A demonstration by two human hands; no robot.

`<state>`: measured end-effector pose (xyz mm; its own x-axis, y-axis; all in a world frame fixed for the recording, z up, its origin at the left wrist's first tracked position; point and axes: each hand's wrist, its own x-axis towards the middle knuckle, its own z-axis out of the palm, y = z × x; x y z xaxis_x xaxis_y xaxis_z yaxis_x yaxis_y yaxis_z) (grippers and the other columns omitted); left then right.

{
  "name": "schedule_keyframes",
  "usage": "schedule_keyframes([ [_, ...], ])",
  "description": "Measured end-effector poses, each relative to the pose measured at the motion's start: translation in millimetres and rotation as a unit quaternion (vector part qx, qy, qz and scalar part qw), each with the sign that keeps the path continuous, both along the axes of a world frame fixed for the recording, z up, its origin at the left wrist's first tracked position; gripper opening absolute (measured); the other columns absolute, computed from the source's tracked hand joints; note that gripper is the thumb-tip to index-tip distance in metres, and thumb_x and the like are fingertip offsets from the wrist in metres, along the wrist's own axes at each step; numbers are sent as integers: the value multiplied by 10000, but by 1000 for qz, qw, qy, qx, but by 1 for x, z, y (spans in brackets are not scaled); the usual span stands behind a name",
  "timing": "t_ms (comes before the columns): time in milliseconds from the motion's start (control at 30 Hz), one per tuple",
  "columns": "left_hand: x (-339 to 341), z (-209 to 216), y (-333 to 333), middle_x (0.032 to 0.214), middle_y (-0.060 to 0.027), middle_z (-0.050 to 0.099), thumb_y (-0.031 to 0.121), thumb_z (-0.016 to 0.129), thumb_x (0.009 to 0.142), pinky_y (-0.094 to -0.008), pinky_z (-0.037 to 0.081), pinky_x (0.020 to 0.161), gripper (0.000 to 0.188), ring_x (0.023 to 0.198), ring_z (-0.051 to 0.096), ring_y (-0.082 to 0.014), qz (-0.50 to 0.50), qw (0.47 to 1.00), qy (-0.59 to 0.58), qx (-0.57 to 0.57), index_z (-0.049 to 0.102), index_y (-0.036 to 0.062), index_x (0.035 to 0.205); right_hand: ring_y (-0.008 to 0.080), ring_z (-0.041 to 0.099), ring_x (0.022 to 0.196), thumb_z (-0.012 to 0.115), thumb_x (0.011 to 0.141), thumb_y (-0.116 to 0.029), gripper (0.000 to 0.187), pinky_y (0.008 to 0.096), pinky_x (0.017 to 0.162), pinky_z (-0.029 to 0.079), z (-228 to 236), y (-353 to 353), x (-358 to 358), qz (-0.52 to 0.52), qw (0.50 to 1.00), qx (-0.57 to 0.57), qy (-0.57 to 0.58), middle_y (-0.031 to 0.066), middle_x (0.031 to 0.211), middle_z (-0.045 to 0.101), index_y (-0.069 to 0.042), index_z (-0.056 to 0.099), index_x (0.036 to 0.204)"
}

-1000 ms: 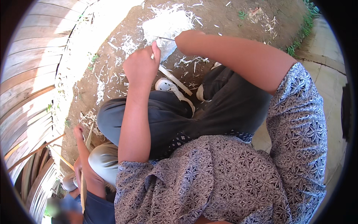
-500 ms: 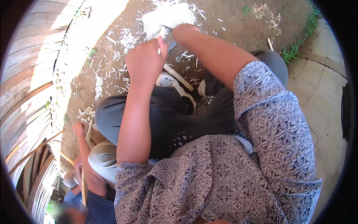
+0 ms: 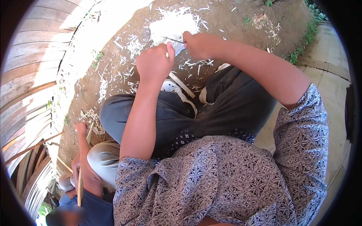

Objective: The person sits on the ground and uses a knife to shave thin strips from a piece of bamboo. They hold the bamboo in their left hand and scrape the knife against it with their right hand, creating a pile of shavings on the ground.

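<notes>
My left hand (image 3: 154, 62) is closed in a fist around a pale wooden strip (image 3: 167, 55), of which only a small piece shows by the thumb. To its right, my right hand (image 3: 201, 45) is closed on a knife (image 3: 174, 39). The thin dark blade points left, just above my left thumb and over a bright white pile of shavings (image 3: 173, 24). The knife's handle is hidden in my fist. Another pale wooden strip (image 3: 183, 86) lies beside the white shoe (image 3: 170, 86) below my hands.
Curled shavings (image 3: 134, 47) litter the brown dirt. Wooden planks (image 3: 34, 56) run along the left, and paving slabs (image 3: 320, 79) lie at right. At lower left, a co-worker sits close by, their hand (image 3: 82, 127) near a long wooden strip (image 3: 80, 184).
My right hand has moved right, drawing the knife away from my left hand, and its elbow has swung outward. My left hand has shifted slightly right and down in the picture, still closed.
</notes>
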<state>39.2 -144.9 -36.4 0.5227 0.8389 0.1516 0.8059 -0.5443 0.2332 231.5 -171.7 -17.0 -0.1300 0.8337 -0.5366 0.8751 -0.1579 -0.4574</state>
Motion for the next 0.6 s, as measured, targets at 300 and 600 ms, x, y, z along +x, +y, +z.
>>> schedule_keyframes([
  [300, -1, -8, -12, 590, -135, 661, 313, 536, 1002, -437, 517, 503, 429, 527, 664, -318, -42, 999, 25, -7, 702, 83, 680, 350, 725, 991, 556, 915, -46, 350, 488, 774, 580, 16, -4, -16, 7, 999, -15, -46, 174, 1048, 730, -87, 570, 1262],
  [600, -5, -7, -10, 604, -147, 667, 315, 517, 1007, -446, 533, 534, 438, 539, 665, -334, -12, 999, 18, -36, 715, 72, 700, 297, 735, 985, 559, 919, -16, 413, 462, 744, 597, -13, 2, -19, 12, 996, 18, -84, 120, 1016, 733, -157, 569, 1307],
])
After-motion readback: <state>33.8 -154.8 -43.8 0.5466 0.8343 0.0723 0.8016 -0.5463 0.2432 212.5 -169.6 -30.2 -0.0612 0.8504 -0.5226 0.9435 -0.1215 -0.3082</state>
